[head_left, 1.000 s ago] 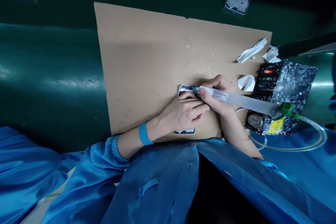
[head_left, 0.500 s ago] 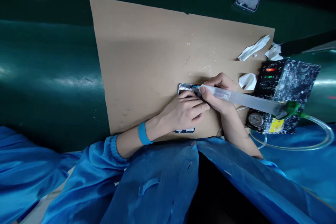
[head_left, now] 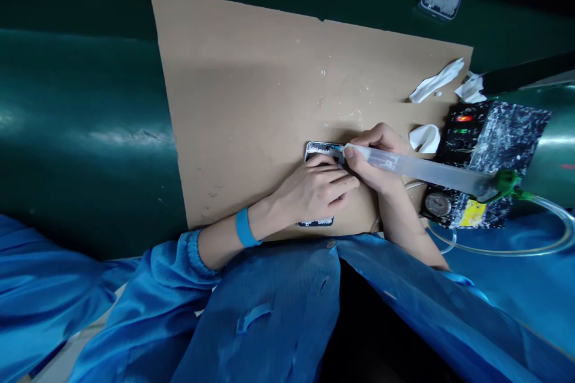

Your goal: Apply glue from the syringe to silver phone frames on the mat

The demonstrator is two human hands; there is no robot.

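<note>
A phone frame (head_left: 316, 148) with a bright rim lies on the cardboard, its middle and near part hidden under my left hand (head_left: 311, 192). The fingers of that hand are bent over the frame and hold it in place. My right hand (head_left: 381, 152) is closed round the front end of a translucent dispensing syringe (head_left: 433, 172), thumb and fingers pinching it. The syringe slants with its blue needle tip at the far edge of the frame. A green cap (head_left: 507, 182) and clear tube (head_left: 550, 248) are at its back end. Another phone frame (head_left: 315, 223) shows partly below my left wrist.
Under my hands lies a cardboard sheet (head_left: 233, 96) on a green surface (head_left: 85, 96). To the right stands a stained dispenser box (head_left: 507, 137) with a gauge (head_left: 437, 204). White wipes (head_left: 424, 139) lie beside it. More phone frames (head_left: 442, 1) sit along the far side.
The phone frames along the far side have shifted right. The syringe has moved slightly right along the held frame's far edge. My left hand has stayed in place.
</note>
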